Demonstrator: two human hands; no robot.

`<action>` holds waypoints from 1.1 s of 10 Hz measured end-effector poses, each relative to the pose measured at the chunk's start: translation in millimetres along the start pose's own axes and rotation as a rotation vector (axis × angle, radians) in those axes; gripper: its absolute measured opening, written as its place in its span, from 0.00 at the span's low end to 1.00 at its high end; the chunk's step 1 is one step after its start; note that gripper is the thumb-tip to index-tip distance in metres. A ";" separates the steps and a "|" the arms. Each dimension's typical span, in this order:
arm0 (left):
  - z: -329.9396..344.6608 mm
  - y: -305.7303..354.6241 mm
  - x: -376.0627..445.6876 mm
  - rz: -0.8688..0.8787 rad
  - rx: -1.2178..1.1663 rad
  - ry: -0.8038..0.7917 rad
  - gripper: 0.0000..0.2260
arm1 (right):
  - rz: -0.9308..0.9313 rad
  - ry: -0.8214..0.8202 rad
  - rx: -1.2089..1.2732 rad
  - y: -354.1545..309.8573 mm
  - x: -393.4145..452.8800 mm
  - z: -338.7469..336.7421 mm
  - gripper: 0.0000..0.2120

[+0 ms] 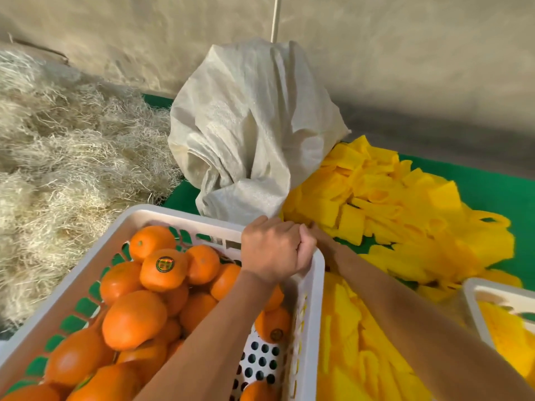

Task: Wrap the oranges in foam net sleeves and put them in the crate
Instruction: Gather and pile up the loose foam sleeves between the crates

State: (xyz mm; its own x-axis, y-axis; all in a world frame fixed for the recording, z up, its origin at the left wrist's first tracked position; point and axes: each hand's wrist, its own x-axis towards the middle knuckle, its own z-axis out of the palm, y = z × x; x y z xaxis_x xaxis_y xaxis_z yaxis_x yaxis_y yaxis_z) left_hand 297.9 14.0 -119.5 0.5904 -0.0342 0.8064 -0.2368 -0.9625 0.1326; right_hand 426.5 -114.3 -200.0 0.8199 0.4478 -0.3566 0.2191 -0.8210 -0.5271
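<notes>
two hands at the far corner of the orange crate, sleeves lying just to the right

both hands met at the far right corner of the white crate [185,211] that held the unwrapped oranges [134,319]. the left hand [273,250] reached over the fruit and its fingers were curled round the crate's rim, clamped on it. the right hand [314,231] came in from outside the crate wall, mostly hidden behind the left one; i could not tell whether its fingers were apart or together, or whether they held a sleeve.

the foam net sleeves [385,204] lay in a loose yellow heap on the green floor covering [492,192], just beside the crate on its right and reaching away from the person. so the sleeves lay to the right of and beyond the fingers, and the right hand was the nearer one, touching or almost touching the heap's near edge. the oranges lay below and to the left of the left hand, and that hand was nearer them. the flat sleeves pointed every way, with no shared long axis.

counts: two white crates, the second crate [474,287] only a corner at the right edge with yellow sleeves inside; about fifteen oranges showing, some with a round sticker, more likely buried; sleeves too many to count; one white sack [249,125] behind the crate; one pile of straw-like wood wool [63,157] on the left. no wrapped orange could be made out for certain.
</notes>
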 end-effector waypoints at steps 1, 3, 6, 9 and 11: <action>-1.0 0.7 -0.8 0.002 0.006 -0.045 0.20 | -0.174 -0.024 -0.266 -5.3 -49.1 -4.2 0.21; -3.7 1.3 0.0 -0.004 0.019 -0.077 0.21 | 0.043 -0.158 -0.355 11.4 -106.8 -32.9 0.09; -38.3 12.7 13.2 -0.069 0.088 -0.568 0.16 | 0.069 0.119 -0.322 -22.5 -234.5 -90.2 0.36; -79.2 68.9 -5.0 -0.141 -0.228 -0.939 0.19 | 0.261 0.235 -0.039 -42.6 -337.5 -31.9 0.27; -112.2 119.3 -28.9 -0.217 -0.385 -1.085 0.14 | 0.081 0.553 -0.249 -35.7 -372.2 -38.5 0.22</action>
State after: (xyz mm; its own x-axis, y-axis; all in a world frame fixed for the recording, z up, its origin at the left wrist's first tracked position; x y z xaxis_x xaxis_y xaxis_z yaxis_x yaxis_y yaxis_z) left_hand 166.0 -69.6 -62.4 0.9521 -0.2698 -0.1441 -0.1582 -0.8375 0.5230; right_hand 133.8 -265.3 -18.8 0.9776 0.1848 0.1007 0.2067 -0.9329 -0.2950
